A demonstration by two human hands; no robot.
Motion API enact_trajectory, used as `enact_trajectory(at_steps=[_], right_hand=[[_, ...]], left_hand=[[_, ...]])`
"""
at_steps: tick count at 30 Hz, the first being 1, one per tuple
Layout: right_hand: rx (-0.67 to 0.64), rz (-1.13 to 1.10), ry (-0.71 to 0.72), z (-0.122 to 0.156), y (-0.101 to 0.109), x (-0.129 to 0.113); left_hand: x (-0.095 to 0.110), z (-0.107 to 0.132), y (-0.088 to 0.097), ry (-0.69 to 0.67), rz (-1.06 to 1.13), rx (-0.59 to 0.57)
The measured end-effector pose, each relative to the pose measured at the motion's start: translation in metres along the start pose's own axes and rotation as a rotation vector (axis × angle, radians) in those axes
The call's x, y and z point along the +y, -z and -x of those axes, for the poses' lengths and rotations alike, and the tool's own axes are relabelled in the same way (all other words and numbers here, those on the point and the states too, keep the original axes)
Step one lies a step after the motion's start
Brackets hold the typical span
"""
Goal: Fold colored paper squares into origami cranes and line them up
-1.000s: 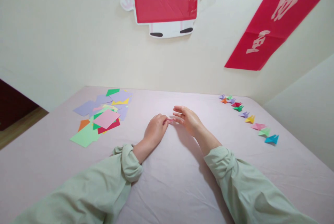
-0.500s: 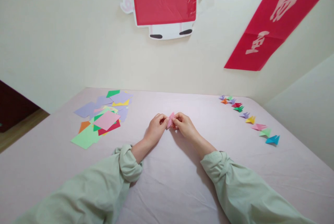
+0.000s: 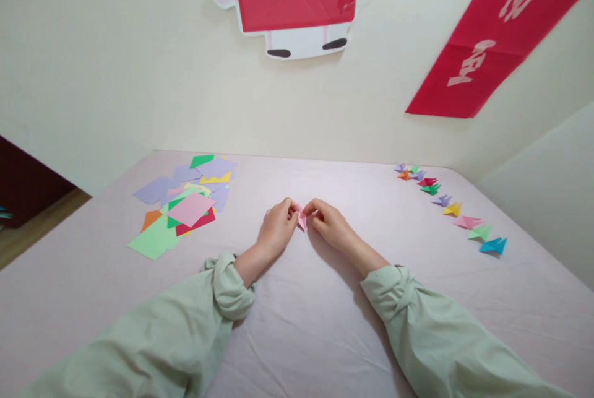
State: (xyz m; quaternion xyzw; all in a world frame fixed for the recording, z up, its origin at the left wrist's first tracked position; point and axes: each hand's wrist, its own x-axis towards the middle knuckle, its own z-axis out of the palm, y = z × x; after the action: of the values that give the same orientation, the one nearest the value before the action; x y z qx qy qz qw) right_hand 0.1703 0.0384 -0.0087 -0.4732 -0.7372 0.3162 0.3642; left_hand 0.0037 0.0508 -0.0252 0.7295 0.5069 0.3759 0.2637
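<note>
A small folded piece of pink paper (image 3: 301, 220) stands between my hands, its pointed end toward me. My left hand (image 3: 278, 224) is closed, thumb and index finger pinching the paper's left side and hiding part of it. My right hand (image 3: 331, 224) is at the paper's right side, index fingertip touching its upper edge. The right thumb is bent back a little, apart from the paper. Both hands are low over the pale pink cloth (image 3: 297, 336) on the table.
Loose sheets of coloured paper (image 3: 153, 238) lie overlapping at the left, a pink sheet (image 3: 191, 208) on top. Several small folded paper figures form a row at the right, a blue figure (image 3: 494, 246) nearest. Behind the table is a wall (image 3: 325, 107) with red decorations.
The right thumb has come away from the pink paper, leaving the index fingertip on it. The paper has turned, its point now toward me. The view has shifted slightly.
</note>
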Motion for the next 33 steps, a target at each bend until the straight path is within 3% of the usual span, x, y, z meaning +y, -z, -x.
enact_trajectory(at_steps=[3,6,14,26,33], right_hand=[[-0.030,0.222,0.034,0.002,-0.001,0.000],[-0.038,0.306,0.020,0.004,-0.002,0.000],[-0.019,0.311,0.045,0.004,-0.004,0.000],[-0.032,0.398,0.000,0.002,-0.005,-0.004],[0.003,0.426,-0.056,-0.001,-0.008,-0.005]], left_hand=[[-0.001,0.000,0.001,-0.033,-0.137,-0.014],[0.000,0.000,0.002,-0.056,-0.185,-0.030],[0.002,0.001,0.004,0.113,-0.006,-0.052],[0.005,0.017,0.019,-0.103,-0.278,-0.089],[0.002,0.014,0.016,-0.078,-0.313,-0.055]])
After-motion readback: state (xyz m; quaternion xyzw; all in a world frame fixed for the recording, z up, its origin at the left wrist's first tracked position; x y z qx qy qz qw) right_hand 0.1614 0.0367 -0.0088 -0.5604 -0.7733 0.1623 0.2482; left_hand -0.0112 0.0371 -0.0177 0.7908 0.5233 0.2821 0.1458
